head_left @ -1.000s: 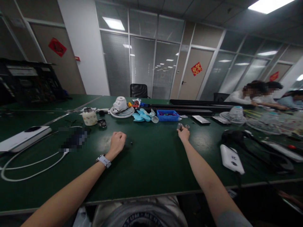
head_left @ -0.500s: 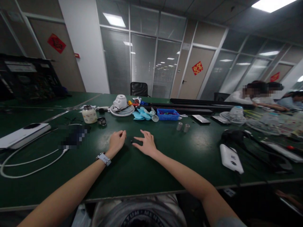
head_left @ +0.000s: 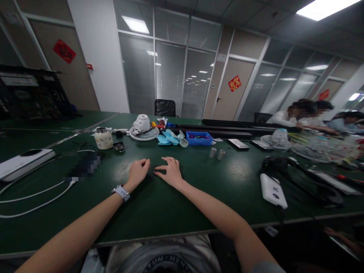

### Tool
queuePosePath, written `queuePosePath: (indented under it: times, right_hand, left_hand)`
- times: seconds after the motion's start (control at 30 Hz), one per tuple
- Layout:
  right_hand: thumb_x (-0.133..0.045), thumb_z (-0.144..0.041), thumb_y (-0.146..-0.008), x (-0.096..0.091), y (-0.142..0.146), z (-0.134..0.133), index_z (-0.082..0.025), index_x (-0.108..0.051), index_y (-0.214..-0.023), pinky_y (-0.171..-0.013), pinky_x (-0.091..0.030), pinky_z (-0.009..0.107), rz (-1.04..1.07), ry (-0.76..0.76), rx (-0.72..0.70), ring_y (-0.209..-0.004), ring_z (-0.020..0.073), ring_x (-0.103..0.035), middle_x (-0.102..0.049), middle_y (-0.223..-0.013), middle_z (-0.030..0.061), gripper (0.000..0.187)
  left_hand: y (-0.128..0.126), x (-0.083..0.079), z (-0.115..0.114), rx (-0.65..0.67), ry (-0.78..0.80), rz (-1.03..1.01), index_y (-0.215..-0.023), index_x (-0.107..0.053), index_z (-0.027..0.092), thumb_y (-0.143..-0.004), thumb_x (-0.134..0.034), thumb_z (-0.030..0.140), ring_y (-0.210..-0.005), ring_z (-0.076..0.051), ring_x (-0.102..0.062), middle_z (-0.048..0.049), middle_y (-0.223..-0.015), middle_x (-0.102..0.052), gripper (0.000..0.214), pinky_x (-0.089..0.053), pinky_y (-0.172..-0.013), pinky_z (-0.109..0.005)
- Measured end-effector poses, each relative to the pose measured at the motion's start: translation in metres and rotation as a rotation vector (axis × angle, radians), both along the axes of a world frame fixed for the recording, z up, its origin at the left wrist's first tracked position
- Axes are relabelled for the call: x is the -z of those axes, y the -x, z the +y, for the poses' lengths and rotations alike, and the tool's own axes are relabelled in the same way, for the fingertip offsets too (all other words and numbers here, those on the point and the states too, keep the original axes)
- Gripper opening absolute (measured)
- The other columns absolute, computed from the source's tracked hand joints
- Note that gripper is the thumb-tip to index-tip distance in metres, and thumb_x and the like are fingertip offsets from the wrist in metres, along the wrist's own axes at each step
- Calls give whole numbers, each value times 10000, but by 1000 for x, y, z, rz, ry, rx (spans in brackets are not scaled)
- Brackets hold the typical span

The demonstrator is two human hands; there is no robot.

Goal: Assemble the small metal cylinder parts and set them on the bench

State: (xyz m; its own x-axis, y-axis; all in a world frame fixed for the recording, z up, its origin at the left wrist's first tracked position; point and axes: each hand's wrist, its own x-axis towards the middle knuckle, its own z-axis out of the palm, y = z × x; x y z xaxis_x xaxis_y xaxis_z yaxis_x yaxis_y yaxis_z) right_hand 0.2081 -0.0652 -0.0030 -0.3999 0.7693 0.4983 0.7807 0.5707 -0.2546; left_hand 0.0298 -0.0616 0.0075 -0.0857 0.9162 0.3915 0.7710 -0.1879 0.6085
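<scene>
My left hand [head_left: 138, 171], with a watch [head_left: 121, 192] on its wrist, rests over the green table with its fingers curled closed. Whatever it may hold is hidden inside the fingers. Just to its right, my right hand [head_left: 170, 171] lies low over the table, fingers stretched and thumb apart from them. A tiny dark piece [head_left: 155, 173] shows at the right thumb's tip, too small to name. Beyond the hands lie light blue fan blades [head_left: 169, 137], a white fan head with its grille [head_left: 144, 132] and a blue tray [head_left: 199, 138] of small parts.
Two metal cylinders [head_left: 221, 154] stand right of my hands. At left are a patterned jar [head_left: 103, 138], its dark lid [head_left: 118, 146], a phone [head_left: 85, 166] with a white cable, and a white box [head_left: 25, 163]. A white power bank [head_left: 273, 190] lies right; people sit beyond.
The view has shifted slightly, so things on the table sit a little further left. My right thumb and fingers have drawn somewhat closer together around the tiny dark piece. The left hand stays curled.
</scene>
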Motion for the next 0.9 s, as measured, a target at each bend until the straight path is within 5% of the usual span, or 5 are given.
queuePosePath:
  times: [0.37,0.5,0.7,0.9]
  right_hand:
    - [-579,-402,-892,-3,-5,5,-324,-735,-969,-971,-271,349,-50,-44,-97,-1192,186,-412,-620,-1202,-6,191]
    - [-525,-341,-932,-22,-63,27,-287,-727,-992,-942,-258,354,-20,-119,66,-1086,188,-478,-685,-1054,20,217]
    - [-496,-285,-931,-31,-196,73,-218,-736,-990,-878,-257,373,87,-260,685,-970,230,-524,-704,-981,90,255]
    - [-453,-255,-937,-13,-235,83,-202,-721,-1050,-819,-284,341,77,-264,783,-878,214,-554,-714,-974,97,296]
  left_hand:
    - [0,-2,-2,-4,25,5,-594,-563,197,-854,-342,482,-569,-172,-549,-31,-604,-633,445,-330,-564,-272]
    - [1,-2,-3,10,18,19,-585,-564,202,-861,-338,489,-583,-176,-556,-24,-600,-630,458,-337,-578,-273]
    - [2,3,2,34,24,12,-588,-560,203,-861,-344,491,-604,-179,-553,-26,-606,-627,452,-325,-577,-271]
    - [2,1,1,22,42,-8,-578,-559,200,-847,-346,488,-575,-178,-538,-25,-565,-597,448,-319,-564,-274]
